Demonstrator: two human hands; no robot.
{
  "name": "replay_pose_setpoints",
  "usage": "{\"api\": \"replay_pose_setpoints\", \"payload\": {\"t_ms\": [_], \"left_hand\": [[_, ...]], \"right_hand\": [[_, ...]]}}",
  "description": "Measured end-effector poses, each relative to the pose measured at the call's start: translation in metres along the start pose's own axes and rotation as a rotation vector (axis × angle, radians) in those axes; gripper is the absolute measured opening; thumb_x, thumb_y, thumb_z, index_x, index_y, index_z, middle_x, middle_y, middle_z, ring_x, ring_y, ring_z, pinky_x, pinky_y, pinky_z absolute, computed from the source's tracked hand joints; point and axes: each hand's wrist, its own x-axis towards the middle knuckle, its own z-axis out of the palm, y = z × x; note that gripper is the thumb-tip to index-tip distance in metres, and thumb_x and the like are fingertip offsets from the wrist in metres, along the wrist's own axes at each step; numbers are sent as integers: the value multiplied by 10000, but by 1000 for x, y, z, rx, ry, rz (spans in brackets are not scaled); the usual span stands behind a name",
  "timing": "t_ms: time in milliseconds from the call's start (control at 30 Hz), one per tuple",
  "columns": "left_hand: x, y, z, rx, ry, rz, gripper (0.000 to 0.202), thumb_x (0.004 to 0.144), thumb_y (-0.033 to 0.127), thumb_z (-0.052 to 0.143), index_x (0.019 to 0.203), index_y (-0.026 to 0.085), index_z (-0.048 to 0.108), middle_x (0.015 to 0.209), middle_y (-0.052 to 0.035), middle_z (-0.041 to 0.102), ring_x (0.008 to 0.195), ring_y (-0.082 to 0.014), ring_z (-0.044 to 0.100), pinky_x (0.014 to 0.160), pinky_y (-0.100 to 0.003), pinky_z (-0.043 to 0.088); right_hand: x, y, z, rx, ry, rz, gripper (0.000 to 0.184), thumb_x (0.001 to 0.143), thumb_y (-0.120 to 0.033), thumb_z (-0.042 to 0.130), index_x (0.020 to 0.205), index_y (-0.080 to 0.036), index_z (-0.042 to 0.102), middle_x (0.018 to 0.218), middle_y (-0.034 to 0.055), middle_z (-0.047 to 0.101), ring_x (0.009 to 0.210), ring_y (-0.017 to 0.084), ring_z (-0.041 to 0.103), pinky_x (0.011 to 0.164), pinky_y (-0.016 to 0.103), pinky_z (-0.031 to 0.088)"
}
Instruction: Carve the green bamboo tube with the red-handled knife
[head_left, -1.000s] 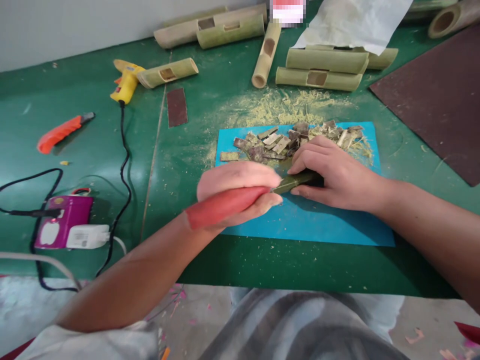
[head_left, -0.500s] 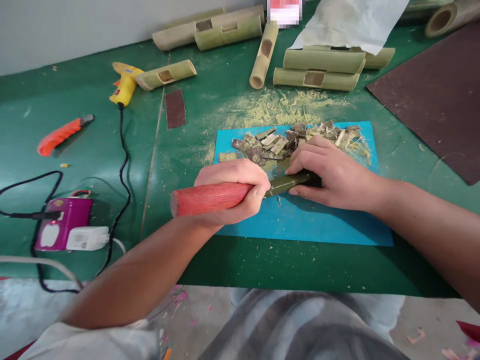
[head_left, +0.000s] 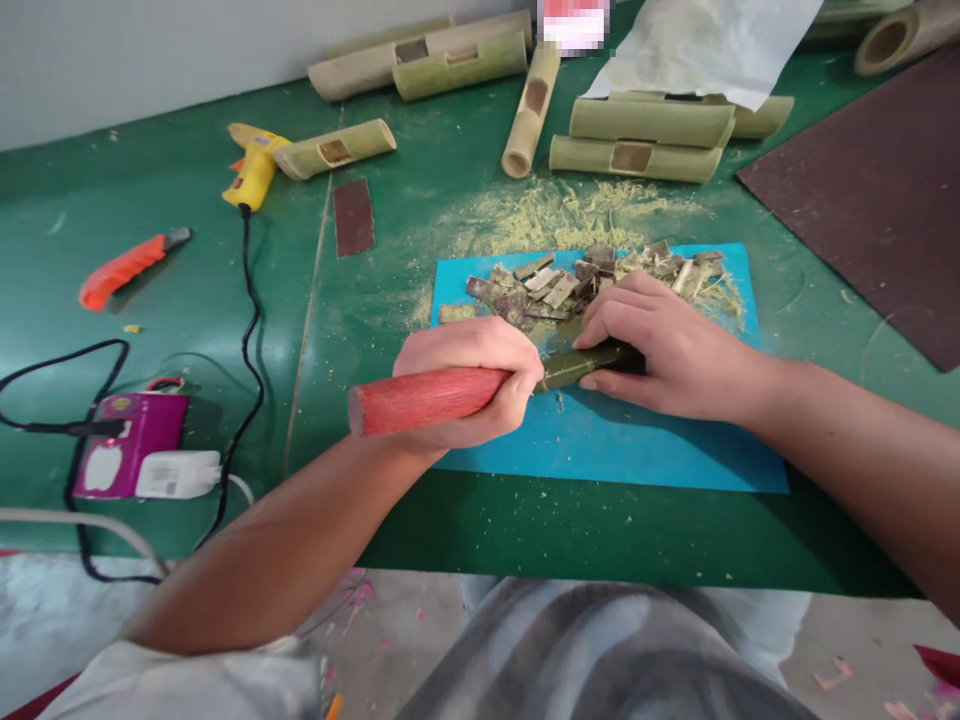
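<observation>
Near the left edge of the green table (head_left: 187,300), a purple box (head_left: 124,455) and an orange utility knife (head_left: 127,268) are lying still. A yellow glue gun (head_left: 253,170) is lying closer to the far edge.

Our left hand (head_left: 469,385) is squeezing the red wooden handle (head_left: 420,398) of a tool tightly. A moment ago the handle was tipping up toward us. Now we are holding it low and flat, and it is sliding a tiny bit to the right, into the dark green bamboo piece (head_left: 581,363).

That piece is lying on the blue mat (head_left: 637,450), a bit toward its left edge, just in front of the pile of bamboo chips (head_left: 555,285). Our right hand (head_left: 660,345) is pressing down on it with fingers curled over the top, and it has hardly moved. So we think the tool is pushing in while the piece is staying put.

A brown sheet (head_left: 877,190) is lying at the right edge.
</observation>
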Motion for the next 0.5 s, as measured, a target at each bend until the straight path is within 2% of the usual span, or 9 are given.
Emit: {"api": "replay_pose_setpoints", "payload": {"t_ms": [200, 367, 500], "left_hand": [[-1, 6, 1, 135, -27, -39, 150, 904, 148, 749, 797, 250, 727, 818, 22, 830, 720, -139, 795, 742, -254, 698], [-1, 2, 5, 31, 57, -33, 57, 896, 206, 825, 893, 236, 777, 911, -5, 856, 829, -163, 827, 815, -281, 714], [-1, -2, 7, 5, 69, -56, 117, 912, 160, 764, 825, 238, 753, 855, 20, 842, 761, -144, 811, 748, -265, 694]], "right_hand": [[0, -1, -3, -9, -26, -3, 152, 982, -375, 676, 956, -248, 596, 993, 76, 696, 954, 268, 582, 903, 439, 427], [-1, 1, -2, -24, -27, 5, 181, 982, -409, 670, 984, -239, 611, 1014, 88, 707, 972, 283, 614, 917, 455, 434], [-1, 1, -1, -21, -7, -6, 161, 980, -388, 675, 975, -239, 612, 996, 81, 707, 954, 273, 598, 909, 443, 434]]}}
